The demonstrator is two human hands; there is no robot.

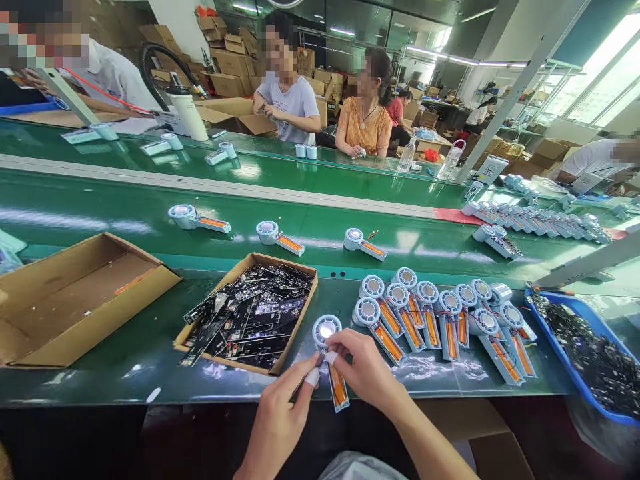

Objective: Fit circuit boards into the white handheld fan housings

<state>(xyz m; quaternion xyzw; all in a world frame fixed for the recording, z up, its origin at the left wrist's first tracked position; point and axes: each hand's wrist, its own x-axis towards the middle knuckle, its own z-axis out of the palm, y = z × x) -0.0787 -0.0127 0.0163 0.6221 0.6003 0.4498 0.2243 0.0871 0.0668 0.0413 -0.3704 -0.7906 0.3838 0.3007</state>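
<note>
At the far left of the bench [210, 388], a shallow carton [60, 340] lay with a thin orange strip [135, 281] inside it. To its right, a cardboard box [300, 314] held a loose pile of black circuit boards [265, 313], several ends projecting over its left side. Next came the left hand [285, 402]: thumb and forefinger narrow, tips at the neck of the fan unit [339, 390] — I could not tell whether they gripped anything. The unit was at the bench's near edge, round head pointing away, orange insert uppermost. The right hand [367, 369] held its neck between thumb and forefinger. I judged the step in hand to be fine fingertip work there; the next move called for a steady unit and small, light finger motion — excess force could strain any wiring. Further right, I noted similar units [451, 327] grouped beside a blue tray [605, 409] of dark boards [595, 353].
</note>
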